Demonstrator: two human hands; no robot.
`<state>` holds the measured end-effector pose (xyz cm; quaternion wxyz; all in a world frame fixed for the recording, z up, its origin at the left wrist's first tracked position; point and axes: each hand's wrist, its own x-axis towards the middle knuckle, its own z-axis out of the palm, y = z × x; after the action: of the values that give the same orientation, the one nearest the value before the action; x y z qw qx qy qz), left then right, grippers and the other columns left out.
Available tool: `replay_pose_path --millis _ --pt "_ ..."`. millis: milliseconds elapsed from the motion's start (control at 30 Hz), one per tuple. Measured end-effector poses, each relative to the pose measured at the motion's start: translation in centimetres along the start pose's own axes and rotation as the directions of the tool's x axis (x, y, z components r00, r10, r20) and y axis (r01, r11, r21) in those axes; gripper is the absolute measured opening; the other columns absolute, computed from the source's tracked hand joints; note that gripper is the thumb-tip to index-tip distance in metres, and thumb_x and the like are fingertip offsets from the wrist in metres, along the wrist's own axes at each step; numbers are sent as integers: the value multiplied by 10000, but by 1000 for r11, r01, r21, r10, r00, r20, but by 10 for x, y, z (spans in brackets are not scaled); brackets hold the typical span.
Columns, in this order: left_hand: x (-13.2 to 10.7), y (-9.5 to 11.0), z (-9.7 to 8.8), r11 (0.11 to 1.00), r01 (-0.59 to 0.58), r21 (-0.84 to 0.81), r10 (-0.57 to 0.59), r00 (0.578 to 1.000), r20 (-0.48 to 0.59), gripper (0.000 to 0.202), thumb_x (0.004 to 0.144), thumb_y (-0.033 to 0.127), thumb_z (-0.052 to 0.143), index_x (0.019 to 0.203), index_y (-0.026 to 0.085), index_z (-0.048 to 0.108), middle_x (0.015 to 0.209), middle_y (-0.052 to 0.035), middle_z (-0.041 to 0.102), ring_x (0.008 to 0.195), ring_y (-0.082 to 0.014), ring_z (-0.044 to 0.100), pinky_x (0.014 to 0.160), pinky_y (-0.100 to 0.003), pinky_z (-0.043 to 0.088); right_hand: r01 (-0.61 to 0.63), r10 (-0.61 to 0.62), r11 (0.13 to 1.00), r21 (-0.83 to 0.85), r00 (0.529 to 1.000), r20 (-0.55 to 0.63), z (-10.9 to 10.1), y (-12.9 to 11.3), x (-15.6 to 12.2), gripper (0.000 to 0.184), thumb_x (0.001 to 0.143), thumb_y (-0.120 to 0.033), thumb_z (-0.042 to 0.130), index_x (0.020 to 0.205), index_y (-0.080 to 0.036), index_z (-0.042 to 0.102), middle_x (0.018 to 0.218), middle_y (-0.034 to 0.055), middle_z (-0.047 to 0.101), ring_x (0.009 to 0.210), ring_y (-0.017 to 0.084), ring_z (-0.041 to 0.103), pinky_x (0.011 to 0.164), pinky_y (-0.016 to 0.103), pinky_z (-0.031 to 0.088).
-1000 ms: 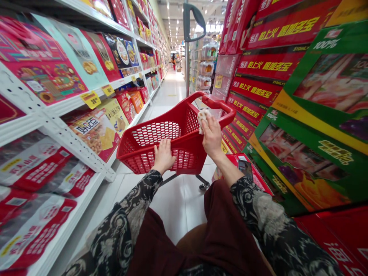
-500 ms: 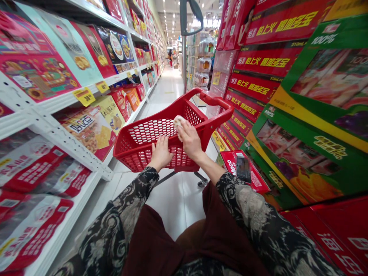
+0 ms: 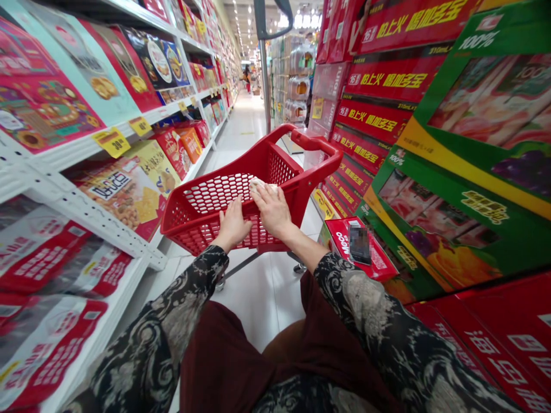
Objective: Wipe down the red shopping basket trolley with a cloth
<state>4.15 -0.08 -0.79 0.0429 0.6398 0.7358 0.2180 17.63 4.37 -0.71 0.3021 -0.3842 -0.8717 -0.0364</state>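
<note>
Cloth point(image 3: 255, 183) under R hand point(image 3: 273, 212)

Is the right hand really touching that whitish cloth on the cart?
Touching. The head view shows it: the fingers of the right hand lie right over the whitish cloth, with no gap between.

Pale tiled floor point(image 3: 258, 298) with a red shopping cart point(image 3: 299, 198) standing on it. At left, white shelving point(image 3: 81, 206) carries colourful boxes point(image 3: 51, 109) on its upper tiers and red-and-grey packs point(image 3: 51, 355) below. At right, a red carton point(image 3: 381, 267) bears a dark phone point(image 3: 359, 250), partly pixelated.
</note>
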Motion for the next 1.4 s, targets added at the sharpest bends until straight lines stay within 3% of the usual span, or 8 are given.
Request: replay_pose_path --millis 167,233,367,600,767,967,1233,1400 --pt "10 19 -10 964 -173 -199 127 966 -225 591 840 237 384 1426 227 310 1488 -87 368 1391 -218 296 1135 -504 218 27 -27 993 111 1000 -7 -8 0 -2 588 798 -92 438 1380 -169 415 1485 85 375 1383 239 303 1154 515 123" --pt "14 30 -11 948 -226 -226 184 964 -193 513 871 268 349 1383 246 382 1454 -73 425 1361 -211 349 1130 -505 219 21 -15 985 169 999 -37 -13 5 -4 603 777 -119 464 1377 -140 404 1472 114 388 1362 234 343 1155 500 116" --pt "21 46 -5 973 -110 -205 96 993 -75 443 904 367 317 1313 264 455 1385 -75 502 1279 -238 445 1098 -578 220 33 -11 972 231 996 -93 -21 17 -9 608 766 -174 467 1369 -128 400 1435 131 437 1333 224 394 1158 480 97" --pt "32 63 2 997 -67 27 70 990 -120 499 846 389 456 1314 216 470 1299 -151 544 1198 -317 493 1062 -653 204 -11 25 990 139 994 -105 -18 35 -13 618 733 -140 417 1350 -144 445 1440 106 439 1381 231 315 1150 513 69" --pt "23 36 10 981 -177 81 190 964 -186 447 874 236 383 1309 241 482 1373 -99 516 1267 -260 457 1116 -628 58 -141 145 989 31 976 -165 -20 52 -10 605 761 -96 379 1358 -173 440 1446 83 433 1394 223 288 1145 554 28" --pt "-3 -10 20 981 -148 126 179 944 -279 484 894 222 333 1365 251 441 1467 -92 391 1356 -234 365 1129 -594 -15 -101 96 994 -40 988 -119 -21 59 -8 526 775 -121 434 1292 -161 516 1440 103 437 1402 278 255 1126 608 50" --pt "5 22 22 967 -182 179 221 947 -232 484 892 227 344 1364 235 452 1493 -92 336 1399 -252 282 1122 -615 45 -111 104 993 -43 984 -142 -16 55 -6 524 763 -105 440 1276 -154 534 1397 117 482 1382 288 282 1124 610 73" --pt "1 1 20 969 -182 169 218 948 -233 473 901 207 319 1348 253 469 1471 -82 378 1372 -239 337 1118 -620 -11 -93 86 995 -47 987 -137 -16 59 -6 528 762 -99 434 1275 -167 536 1394 111 486 1377 277 293 1123 607 78"
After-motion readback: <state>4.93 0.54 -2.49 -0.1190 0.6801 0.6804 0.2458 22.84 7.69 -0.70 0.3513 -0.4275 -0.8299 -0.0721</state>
